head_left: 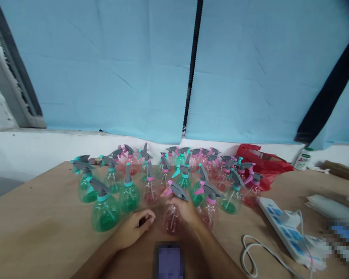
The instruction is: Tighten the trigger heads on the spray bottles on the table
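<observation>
My right hand (182, 207) is closed around the neck of a pink spray bottle (172, 224), just below its grey head with a pink trigger. The bottle stands upright at the front of the group, with a thin tube inside. My left hand (141, 224) rests on the table to the left of it, fingers loosely curled, a gap to the thumb and nothing seen in it. Close by stand a green spray bottle (105, 217), another green spray bottle (129, 197) and, to the right, a pink spray bottle (208, 213).
Several more green and pink spray bottles crowd the wooden table (31, 232) towards the wall. On the right lie a red plastic bag (260, 166), a white power strip (287, 230) with cables, and a white bottle (304, 159). A blurred phone-like object (170, 261) lies in front.
</observation>
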